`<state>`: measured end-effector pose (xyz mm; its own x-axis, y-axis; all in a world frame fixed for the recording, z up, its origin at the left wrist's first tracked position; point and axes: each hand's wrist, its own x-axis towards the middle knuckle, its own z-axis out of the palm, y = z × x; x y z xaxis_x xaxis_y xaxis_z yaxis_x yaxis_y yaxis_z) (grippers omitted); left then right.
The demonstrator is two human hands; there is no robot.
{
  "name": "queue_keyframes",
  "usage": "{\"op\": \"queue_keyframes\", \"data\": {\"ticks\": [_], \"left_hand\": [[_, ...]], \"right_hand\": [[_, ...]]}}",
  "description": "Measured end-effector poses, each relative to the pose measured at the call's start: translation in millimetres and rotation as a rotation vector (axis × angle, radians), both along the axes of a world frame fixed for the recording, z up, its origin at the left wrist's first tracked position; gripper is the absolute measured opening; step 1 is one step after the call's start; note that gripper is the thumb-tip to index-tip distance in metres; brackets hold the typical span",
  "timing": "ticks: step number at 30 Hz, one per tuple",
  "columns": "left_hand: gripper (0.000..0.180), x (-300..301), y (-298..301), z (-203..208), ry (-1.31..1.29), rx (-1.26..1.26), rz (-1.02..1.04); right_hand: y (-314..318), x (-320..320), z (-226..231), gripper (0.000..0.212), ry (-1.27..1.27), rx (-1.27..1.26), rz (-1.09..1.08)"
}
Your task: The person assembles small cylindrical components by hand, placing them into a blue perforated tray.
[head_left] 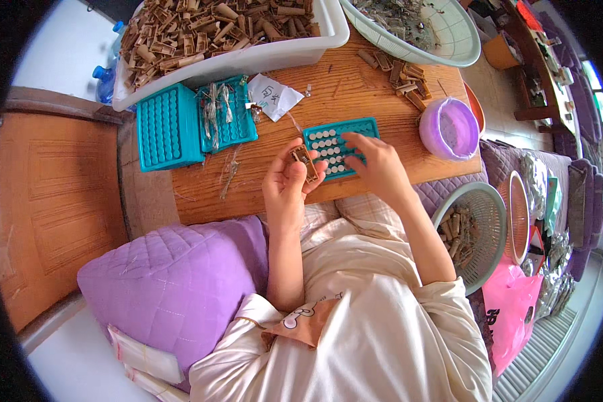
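Note:
My left hand (287, 177) is closed round a small brown plastic casing (304, 163), its hollow side facing up and small parts inside that are too small to make out. Just right of it, my right hand (380, 165) reaches over a teal tray (367, 126) with its thumb and fingers apart, and I see nothing between them. Rows of small white discs (325, 143) sit in the tray's round pockets. The hand covers some of the tray's right side.
A white tub (231, 57) heaped with brown casings stands at the back left. Before it are stacked teal trays (167, 127) and bundled wires (211, 117). Loose casings (405, 80), a purple bowl (442, 144) and a mesh basket (474, 37) are rightward. A grey basket (494, 221) stands lower.

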<state>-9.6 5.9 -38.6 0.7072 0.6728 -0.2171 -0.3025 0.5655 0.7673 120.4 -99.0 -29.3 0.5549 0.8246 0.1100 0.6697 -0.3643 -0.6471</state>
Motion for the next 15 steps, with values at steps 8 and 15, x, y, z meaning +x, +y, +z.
{"op": "queue_keyframes", "data": {"ticks": [8, 15], "left_hand": [[0.04, -1.5, 2.9, -1.2, 0.016, -0.03, -0.144], [0.029, -1.0, -2.8, -3.2, 0.075, 0.046, -0.224]], "right_hand": [[0.3, -6.5, -1.8, 0.022, -0.053, -0.018, 0.031], [14.9, -33.3, 26.2, 0.019, -0.157, 0.412, 0.055]]}}
